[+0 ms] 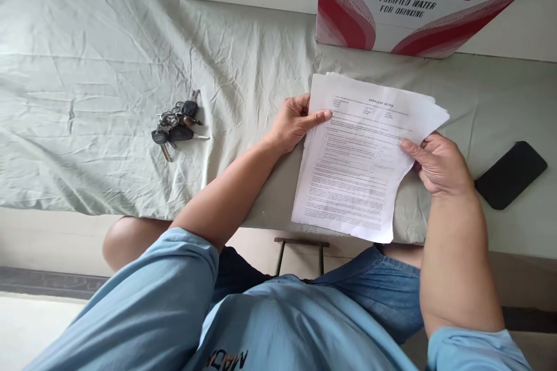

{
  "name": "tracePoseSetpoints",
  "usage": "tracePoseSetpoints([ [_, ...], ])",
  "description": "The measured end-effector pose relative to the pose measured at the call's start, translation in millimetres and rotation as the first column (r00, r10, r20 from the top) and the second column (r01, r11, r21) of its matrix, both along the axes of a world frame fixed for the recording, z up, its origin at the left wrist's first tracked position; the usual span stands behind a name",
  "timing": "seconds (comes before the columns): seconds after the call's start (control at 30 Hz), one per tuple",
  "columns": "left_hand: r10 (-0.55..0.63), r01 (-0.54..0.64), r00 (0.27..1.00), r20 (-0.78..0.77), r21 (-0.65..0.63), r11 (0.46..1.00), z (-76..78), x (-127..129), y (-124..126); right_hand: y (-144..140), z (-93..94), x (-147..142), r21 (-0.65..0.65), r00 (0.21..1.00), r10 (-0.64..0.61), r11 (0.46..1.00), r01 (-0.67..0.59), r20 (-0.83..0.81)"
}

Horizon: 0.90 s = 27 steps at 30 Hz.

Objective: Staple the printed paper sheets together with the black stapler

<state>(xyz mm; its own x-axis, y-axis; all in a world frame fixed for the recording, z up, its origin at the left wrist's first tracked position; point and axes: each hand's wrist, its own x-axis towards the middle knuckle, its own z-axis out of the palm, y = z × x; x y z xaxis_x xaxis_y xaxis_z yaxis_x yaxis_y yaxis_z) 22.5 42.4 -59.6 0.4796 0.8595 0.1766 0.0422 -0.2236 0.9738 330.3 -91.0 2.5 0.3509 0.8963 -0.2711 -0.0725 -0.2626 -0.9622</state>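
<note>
Both of my hands hold a stack of printed white papers (357,156) over the edge of a bed covered by a pale green sheet (108,98). My left hand (293,123) grips the stack's upper left edge, thumb lying across the top page. My right hand (437,161) pinches the right edge, thumb on the page. The top sheet is dense with small text under a short heading.
A bunch of keys with black fobs (176,124) lies on the sheet to the left. A black phone (510,174) lies at the right. A red and white water carton (418,0) stands behind the papers. A small stool (300,252) shows between my knees.
</note>
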Motion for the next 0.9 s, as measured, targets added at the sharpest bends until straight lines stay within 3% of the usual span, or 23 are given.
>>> tracePoseSetpoints([
  [0.07,0.016,-0.013,0.999,0.046,-0.070,0.997,2.2,1.2,-1.3,0.5,-2.4,3.8,-0.036,0.999,-0.022,0.999,0.023,0.029],
  [0.2,0.012,0.000,0.997,0.076,-0.151,0.988,8.8,3.4,-4.2,0.8,-6.3,11.9,0.035,0.982,-0.117,0.993,0.113,0.146],
  [0.4,-0.087,0.102,0.993,0.077,-0.228,0.968,15.7,0.8,-6.2,-1.4,-2.9,16.9,0.117,0.970,-0.132,0.987,0.110,0.203],
  [0.57,-0.084,0.098,0.994,0.071,-0.227,0.969,12.1,-0.9,-6.3,1.9,-4.1,17.8,0.169,0.863,-0.208,0.975,0.145,0.459],
  [0.7,-0.066,0.080,0.995,0.074,-0.208,0.975,9.9,-0.5,-5.5,5.9,-9.2,17.2,0.238,0.877,-0.280,0.951,0.198,0.389],
  [0.9,-0.055,0.068,0.996,0.065,-0.219,0.973,8.3,-1.7,-3.6,4.4,-10.7,18.1,0.235,0.876,-0.247,0.959,0.159,0.414],
])
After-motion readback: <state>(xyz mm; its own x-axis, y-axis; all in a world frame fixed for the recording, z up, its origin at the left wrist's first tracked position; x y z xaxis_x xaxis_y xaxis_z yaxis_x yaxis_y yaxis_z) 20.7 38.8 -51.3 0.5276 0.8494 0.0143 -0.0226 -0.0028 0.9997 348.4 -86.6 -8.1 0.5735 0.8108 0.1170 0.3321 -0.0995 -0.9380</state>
